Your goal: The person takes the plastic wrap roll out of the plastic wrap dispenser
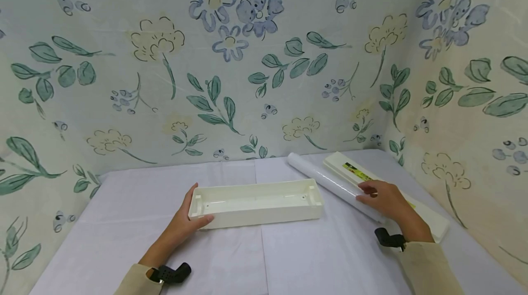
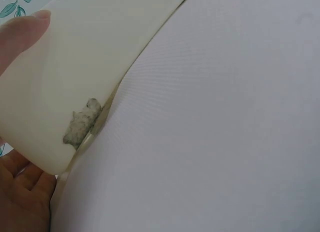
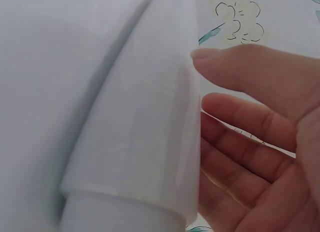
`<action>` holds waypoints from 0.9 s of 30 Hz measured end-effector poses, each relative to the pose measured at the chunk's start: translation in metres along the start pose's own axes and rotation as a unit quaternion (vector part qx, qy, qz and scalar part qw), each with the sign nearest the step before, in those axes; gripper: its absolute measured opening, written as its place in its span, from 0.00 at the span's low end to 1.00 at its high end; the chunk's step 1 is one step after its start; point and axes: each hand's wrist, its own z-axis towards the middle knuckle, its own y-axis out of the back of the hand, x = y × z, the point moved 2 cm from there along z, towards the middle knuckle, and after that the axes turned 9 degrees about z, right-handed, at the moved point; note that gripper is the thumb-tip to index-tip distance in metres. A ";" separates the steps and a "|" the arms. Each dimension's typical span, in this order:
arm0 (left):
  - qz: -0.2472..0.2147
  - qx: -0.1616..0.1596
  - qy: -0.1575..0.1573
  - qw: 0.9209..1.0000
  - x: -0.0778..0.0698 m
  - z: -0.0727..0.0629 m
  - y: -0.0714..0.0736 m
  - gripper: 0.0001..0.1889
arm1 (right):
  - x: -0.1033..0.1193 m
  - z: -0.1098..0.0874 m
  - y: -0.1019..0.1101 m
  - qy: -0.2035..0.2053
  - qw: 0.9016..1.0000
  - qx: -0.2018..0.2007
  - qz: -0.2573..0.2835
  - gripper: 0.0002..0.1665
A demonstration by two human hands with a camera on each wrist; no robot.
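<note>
A long, shallow cream plastic box (image 1: pixel 264 217) with its hollow side up lies across the middle of the table. My left hand (image 1: pixel 183 221) grips its left end, thumb on the front wall and fingers round the far side. In the left wrist view, a grey smudge-like patch (image 2: pixel 82 124) shows on the box wall near the hand. My right hand (image 1: pixel 385 199) is at the roll of clear plastic film (image 1: pixel 326 178), its thumb and loosely bent fingers apart beside the film. The right wrist view shows the fingertips right at the roll's edge, with the core (image 3: pixel 122 214) sticking out.
A long cream lid-like piece (image 1: pixel 429 215) with a yellow-green label (image 1: pixel 356 171) lies on the right, behind the roll and partly hidden by my right hand. White cloth (image 1: pixel 231 263) covers the table. Flower-patterned fabric (image 1: pixel 264 98) hangs behind and at the sides.
</note>
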 end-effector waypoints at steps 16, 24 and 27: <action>0.004 -0.001 -0.009 1.000 -0.002 0.000 -0.001 0.56 | 0.015 0.001 -0.001 0.019 1.000 -0.010 -0.003 0.26; 0.007 0.004 -0.033 0.999 0.000 -0.002 0.001 0.51 | 0.021 0.001 -0.004 0.040 0.998 -0.040 -0.013 0.22; 0.005 0.001 -0.045 0.999 -0.001 0.000 0.001 0.47 | 0.023 0.000 -0.003 0.050 0.998 -0.048 -0.011 0.21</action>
